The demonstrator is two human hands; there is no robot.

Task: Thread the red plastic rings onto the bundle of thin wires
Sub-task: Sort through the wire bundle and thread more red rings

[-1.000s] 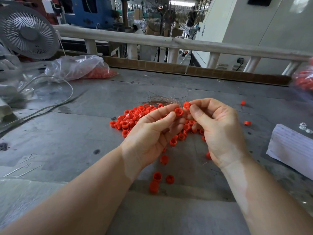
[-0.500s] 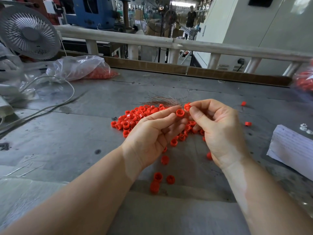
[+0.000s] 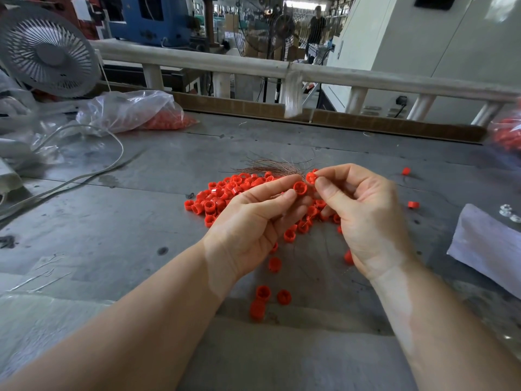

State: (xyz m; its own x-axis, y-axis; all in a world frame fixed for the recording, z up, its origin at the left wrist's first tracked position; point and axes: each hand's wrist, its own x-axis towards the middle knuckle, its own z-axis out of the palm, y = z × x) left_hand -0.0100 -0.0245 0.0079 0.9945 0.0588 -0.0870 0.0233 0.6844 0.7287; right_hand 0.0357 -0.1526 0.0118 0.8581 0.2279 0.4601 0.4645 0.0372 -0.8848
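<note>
A pile of small red plastic rings lies on the grey metal table. My left hand pinches one red ring between thumb and forefinger above the pile. Just to its right, my right hand pinches another red ring at its fingertips, almost touching the first. A bundle of thin coppery wires fans out leftward behind the fingertips; which hand holds its end is hidden.
Loose rings lie near me, and single rings sit to the right. A plastic bag of red rings and a fan stand at the far left. A white cloth lies at right. A cable crosses the left side.
Both hands stay close together above the pile; the two pinched rings have shifted only slightly. The view has drifted a little.
</note>
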